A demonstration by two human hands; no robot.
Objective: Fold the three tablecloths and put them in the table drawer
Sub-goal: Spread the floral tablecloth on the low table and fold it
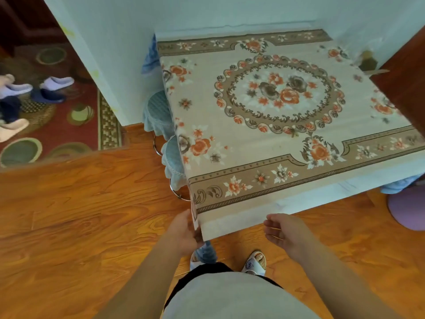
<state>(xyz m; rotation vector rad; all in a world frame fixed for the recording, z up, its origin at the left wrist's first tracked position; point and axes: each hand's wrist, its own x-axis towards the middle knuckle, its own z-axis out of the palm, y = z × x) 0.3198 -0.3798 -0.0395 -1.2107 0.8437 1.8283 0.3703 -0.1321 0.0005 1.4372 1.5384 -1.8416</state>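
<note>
A beige tablecloth with orange and brown flowers lies spread flat over the table, its pale hem hanging over the near edge. A blue cloth shows under it at the left side, and a blue corner hangs below the near left corner. My left hand grips the beige cloth's near left corner. My right hand hovers just below the hanging hem, fingers relaxed and holding nothing. No drawer is visible.
Two stools with blue covers are tucked under the table's left side. A purple round object sits on the wood floor at the right. A brown wooden panel overlaps the table's right edge. Slippers lie on the red rug at left.
</note>
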